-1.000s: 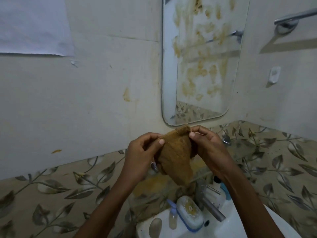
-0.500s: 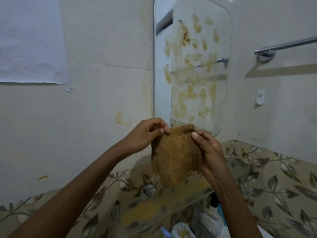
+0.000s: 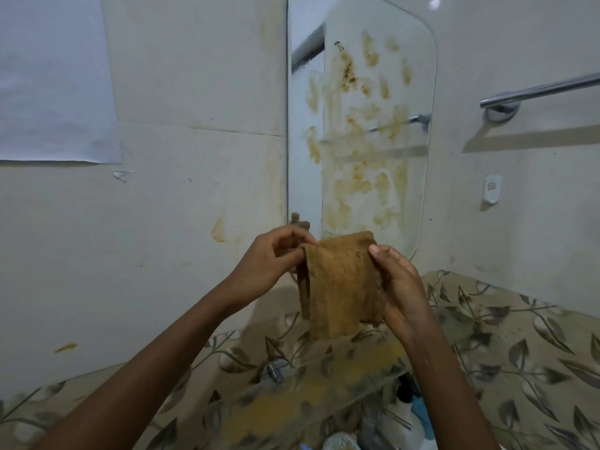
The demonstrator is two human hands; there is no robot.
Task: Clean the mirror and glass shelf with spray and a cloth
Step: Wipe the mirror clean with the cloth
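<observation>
Right, my left hand pinches the cloth at its upper left corner, and my right hand grips its right edge, thumb on the front. The cloth hangs flat between them, long axis upright, lower edge pointing down at the shelf, in front of the mirror. Brownish smears mark mirror and shelf.

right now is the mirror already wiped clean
No, yellow-brown smears cover much of the mirror, while the left hand and right hand hold the cloth.
</observation>
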